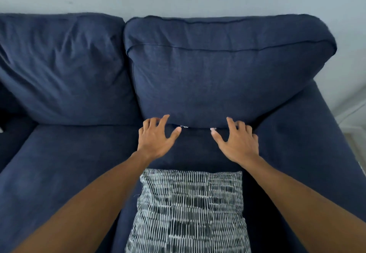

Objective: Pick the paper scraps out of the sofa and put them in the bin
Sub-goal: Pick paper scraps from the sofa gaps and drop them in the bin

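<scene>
A dark blue sofa [65, 169] fills the view. Two small white paper scraps peek out of the crease under the right back cushion [217, 78]: one scrap [184, 126] just right of my left thumb, another scrap [213, 129] at the tip of my right thumb. My left hand [156, 137] rests at the crease with fingers spread, holding nothing. My right hand [238, 140] is spread the same way, fingertips against the cushion's lower edge. No bin is in view.
A black-and-white patterned throw pillow [188, 211] lies on the seat between my forearms. The left back cushion [63, 68] is rumpled. The sofa's right arm [309, 134] runs along the right side, with a pale wall behind.
</scene>
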{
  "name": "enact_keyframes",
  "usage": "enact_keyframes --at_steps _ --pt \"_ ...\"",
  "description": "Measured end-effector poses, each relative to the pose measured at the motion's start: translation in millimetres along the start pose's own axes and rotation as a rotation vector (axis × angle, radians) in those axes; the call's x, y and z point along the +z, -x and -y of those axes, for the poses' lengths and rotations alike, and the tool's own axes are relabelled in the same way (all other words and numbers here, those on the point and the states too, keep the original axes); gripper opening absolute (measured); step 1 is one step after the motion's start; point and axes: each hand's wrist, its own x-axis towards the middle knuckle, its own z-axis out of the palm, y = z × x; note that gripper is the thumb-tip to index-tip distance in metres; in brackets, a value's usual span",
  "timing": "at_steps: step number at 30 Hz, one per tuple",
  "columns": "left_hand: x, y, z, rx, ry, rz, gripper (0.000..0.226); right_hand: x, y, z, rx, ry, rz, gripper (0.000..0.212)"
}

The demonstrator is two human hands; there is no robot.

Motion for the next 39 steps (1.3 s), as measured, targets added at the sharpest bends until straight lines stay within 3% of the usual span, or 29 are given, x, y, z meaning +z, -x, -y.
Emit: enact_keyframes --at_steps 14,20,31,39 --pt "147 -96 34 -0.057 0.101 0.195 0.066 138 -89 -24 0.135 -0.084 0.033 0.075" --pt "188 -124 42 -0.073 0.205 0.097 0.042 178 -114 -25 0.167 -0.196 -0.064 0.057" --pt "227 -152 47 -0.148 0.371 -0.052 0.048 213 -130 -22 0.218 -0.305 -0.290 0.023" --pt "217 -142 52 -0.117 0.415 -0.017 0.028 204 -122 -26 0.170 -0.387 -0.282 0.020"
